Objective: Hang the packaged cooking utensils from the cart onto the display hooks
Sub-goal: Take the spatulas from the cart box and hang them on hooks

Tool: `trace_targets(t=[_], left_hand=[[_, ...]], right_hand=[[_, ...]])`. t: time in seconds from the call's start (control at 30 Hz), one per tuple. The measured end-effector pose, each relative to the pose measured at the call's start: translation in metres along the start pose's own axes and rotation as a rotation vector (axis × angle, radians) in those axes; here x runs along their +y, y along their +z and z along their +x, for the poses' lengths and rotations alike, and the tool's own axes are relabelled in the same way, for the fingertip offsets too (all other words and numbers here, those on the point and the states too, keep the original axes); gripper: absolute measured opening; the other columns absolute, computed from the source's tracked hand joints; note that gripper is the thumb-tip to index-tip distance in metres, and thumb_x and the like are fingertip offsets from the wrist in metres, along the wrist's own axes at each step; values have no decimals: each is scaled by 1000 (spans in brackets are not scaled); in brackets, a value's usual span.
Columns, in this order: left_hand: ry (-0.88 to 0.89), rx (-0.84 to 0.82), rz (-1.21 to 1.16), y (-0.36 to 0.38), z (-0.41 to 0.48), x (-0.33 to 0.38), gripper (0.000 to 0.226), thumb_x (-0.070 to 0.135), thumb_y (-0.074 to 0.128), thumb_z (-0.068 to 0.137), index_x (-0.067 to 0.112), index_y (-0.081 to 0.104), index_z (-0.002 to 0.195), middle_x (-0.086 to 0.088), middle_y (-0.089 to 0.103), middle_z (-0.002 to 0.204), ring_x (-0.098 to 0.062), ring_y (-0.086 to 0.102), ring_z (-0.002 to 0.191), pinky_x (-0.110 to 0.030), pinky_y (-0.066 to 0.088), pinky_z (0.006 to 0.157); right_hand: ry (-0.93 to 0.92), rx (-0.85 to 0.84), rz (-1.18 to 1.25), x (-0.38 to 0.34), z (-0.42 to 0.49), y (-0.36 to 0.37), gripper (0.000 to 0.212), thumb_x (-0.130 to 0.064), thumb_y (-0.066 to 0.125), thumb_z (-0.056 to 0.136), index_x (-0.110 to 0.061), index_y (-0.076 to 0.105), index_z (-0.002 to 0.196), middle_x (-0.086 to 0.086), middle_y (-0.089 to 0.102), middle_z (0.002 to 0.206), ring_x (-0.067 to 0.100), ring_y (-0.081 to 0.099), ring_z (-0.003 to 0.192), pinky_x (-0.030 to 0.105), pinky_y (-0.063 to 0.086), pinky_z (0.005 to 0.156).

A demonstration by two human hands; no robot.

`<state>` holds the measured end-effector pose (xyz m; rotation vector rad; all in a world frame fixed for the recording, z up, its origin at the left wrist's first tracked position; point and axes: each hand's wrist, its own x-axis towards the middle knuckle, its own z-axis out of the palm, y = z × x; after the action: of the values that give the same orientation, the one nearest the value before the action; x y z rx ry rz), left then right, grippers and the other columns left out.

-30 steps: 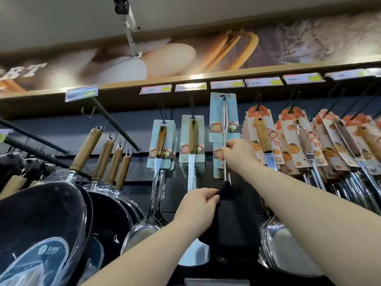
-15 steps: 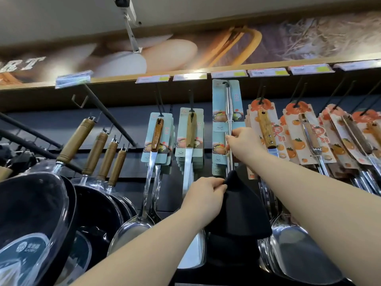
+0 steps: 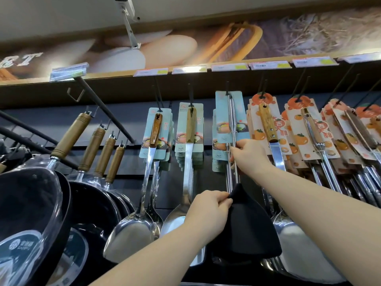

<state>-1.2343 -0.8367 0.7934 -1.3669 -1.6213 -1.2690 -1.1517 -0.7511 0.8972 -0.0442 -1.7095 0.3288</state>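
Spatula card (image 3: 223, 112) up at hook (image 3: 227, 87); right hand (image 3: 249, 155) pinches steel shaft (image 3: 232, 124) to steer, left hand (image 3: 208, 209) grips black head (image 3: 247, 230), steadying swing.

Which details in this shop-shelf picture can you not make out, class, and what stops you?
Head view:
- Price labels: print blurred and too small to read.
- Hook above the blue card: its tip is hidden by the card.
- Spatula handle: partly covered by the right hand.
- Left hand: fingertips hidden behind the black spatula head.
- Pans: cut off by the left edge.
- Cart: out of frame.
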Motion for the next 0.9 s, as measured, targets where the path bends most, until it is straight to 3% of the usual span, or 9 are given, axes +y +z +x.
trace_targets(t=[0.1, 0.27, 0.37, 0.5, 0.67, 0.8, 0.9], left_hand=[[-3, -9, 22, 1, 1, -3, 26, 25, 50, 91, 16, 67, 108, -4, 69, 112, -21, 58, 110, -28, 45, 93], [-51, -94, 87, 1, 9, -13, 27, 25, 48, 90, 20, 67, 109, -2, 70, 108, -21, 59, 107, -34, 47, 94], [-80, -151, 165, 2, 13, -19, 29, 18, 50, 88, 19, 64, 113, -4, 67, 113, -23, 57, 109, -31, 46, 94], [-157, -221, 206, 7, 13, -30, 42, 13, 54, 85, 19, 51, 126, -6, 60, 119, -24, 55, 112, -25, 44, 89], [-169, -246, 204, 13, 11, -37, 43, 14, 55, 84, 18, 49, 127, -12, 59, 119, -27, 55, 111, -23, 40, 80], [-143, -225, 247, 7, 10, -35, 41, 22, 59, 83, 18, 51, 123, -6, 60, 118, -24, 53, 111, -26, 41, 86], [-114, -192, 263, -3, 9, -30, 40, 30, 59, 83, 18, 52, 121, -3, 58, 119, -22, 53, 112, -31, 43, 92]], right_hand=[[28, -10, 4, 5, 2, 6, 23, -19, 48, 95, -4, 64, 102, 17, 67, 104, 29, 62, 94, 30, 46, 69], [100, -63, -44, 12, 10, 19, 27, -19, 49, 94, -3, 63, 111, 19, 67, 108, 33, 61, 102, 37, 50, 86], [157, -88, -60, 22, 11, 30, 26, -19, 49, 94, -4, 61, 112, 17, 66, 107, 31, 62, 98, 37, 52, 82], [174, -121, -117, 32, 11, 37, 23, -19, 49, 94, -6, 62, 107, 16, 67, 105, 29, 63, 92, 28, 49, 65], [193, -139, -136, 35, 9, 35, 23, -23, 53, 92, -8, 63, 107, 16, 66, 103, 32, 64, 93, 47, 56, 81], [217, -198, -169, 28, 3, 30, 32, -21, 56, 91, -2, 56, 116, 20, 63, 108, 35, 62, 98, 47, 55, 83], [138, -193, -313, 17, -8, 21, 41, -24, 57, 90, -7, 49, 126, 15, 63, 116, 33, 59, 105, 42, 51, 89]])
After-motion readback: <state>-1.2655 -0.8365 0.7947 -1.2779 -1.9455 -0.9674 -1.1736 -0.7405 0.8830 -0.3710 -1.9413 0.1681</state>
